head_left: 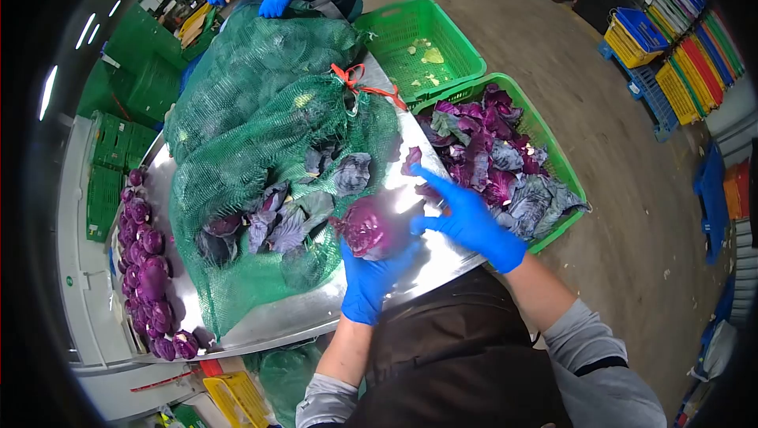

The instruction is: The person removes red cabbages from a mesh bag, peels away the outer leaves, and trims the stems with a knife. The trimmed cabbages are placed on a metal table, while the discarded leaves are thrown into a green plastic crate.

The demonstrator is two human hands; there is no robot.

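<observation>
A trimmed red cabbage (366, 227) rests in my blue-gloved left hand (369, 279), its cut face turned up and its right side blurred. My right hand (472, 219), also gloved in blue, is open just right of the cabbage, thumb and index finger spread apart. A small purple leaf (411, 161) shows right at the tip of that index finger. Beyond my left hand, loose outer leaves (288, 223) and darker cabbage pieces lie on a green mesh sack (237, 286) spread over the metal table (272, 329).
A green crate (580, 191) of purple leaves stands right of the table, with another green crate (426, 13) behind it. Trimmed cabbages (146, 270) line the left edge. Across the table, a person in blue gloves (278, 0) works at a full mesh sack (260, 57).
</observation>
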